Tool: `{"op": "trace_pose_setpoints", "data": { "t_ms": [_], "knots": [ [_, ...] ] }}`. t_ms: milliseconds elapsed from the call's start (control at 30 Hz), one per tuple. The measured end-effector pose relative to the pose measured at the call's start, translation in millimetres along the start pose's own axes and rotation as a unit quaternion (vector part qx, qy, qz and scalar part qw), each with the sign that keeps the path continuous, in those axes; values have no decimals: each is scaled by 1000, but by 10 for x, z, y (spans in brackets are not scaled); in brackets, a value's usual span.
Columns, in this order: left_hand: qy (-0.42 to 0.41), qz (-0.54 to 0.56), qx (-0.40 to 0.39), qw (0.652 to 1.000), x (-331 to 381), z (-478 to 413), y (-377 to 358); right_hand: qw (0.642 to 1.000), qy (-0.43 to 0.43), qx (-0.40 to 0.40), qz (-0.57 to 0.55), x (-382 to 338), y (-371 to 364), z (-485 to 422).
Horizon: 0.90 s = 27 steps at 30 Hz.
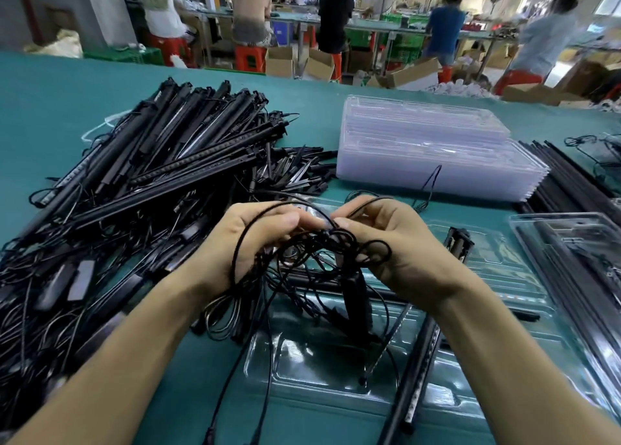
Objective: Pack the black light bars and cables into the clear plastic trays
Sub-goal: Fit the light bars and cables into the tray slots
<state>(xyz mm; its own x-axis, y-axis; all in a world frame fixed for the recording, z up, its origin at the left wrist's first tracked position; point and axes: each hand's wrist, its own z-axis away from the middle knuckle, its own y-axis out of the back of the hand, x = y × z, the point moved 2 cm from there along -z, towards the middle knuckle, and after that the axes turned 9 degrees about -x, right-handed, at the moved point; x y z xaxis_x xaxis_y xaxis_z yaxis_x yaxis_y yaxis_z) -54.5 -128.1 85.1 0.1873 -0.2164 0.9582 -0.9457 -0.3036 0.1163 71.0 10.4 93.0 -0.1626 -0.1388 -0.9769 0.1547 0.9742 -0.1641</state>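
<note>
cable bundle (336, 246): tangled loops held above the open clear tray (504, 276) | left hand (255, 239): fingers curled round the loops | right hand (400, 246): fingertips pinching one strand | step, judged: coiling | do well: wind even, compact loops, free snagged ends, then seat them beside the light bar (420, 354) | nearby: bar pile (168, 155) left, tray stack (430, 142) behind

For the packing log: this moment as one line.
phase: bundling cable | left hand: grips cable | right hand: pinches cable | tray: beneath hands
</note>
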Motion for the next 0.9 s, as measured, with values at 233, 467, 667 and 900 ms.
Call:
{"op": "trace_pose_setpoints", "data": {
  "t_ms": [233, 467, 667, 900],
  "knots": [
    [-25, -109, 35, 993, 28, 36, -28, 999, 10, 40, 34, 9, -66, -16],
    [-73, -138, 79, 985, 32, 47, -37, 998, -39, 34, -29, 22, -54, 26],
    [-15, -127, 32, 991, 25, 62, 21, 997, -8, 51, 64, 66, -5, 53],
    [-16, -119, 44, 992, 18, 63, -21, 995, -83, -33, -42, 132, -35, 88]
  ]
}}
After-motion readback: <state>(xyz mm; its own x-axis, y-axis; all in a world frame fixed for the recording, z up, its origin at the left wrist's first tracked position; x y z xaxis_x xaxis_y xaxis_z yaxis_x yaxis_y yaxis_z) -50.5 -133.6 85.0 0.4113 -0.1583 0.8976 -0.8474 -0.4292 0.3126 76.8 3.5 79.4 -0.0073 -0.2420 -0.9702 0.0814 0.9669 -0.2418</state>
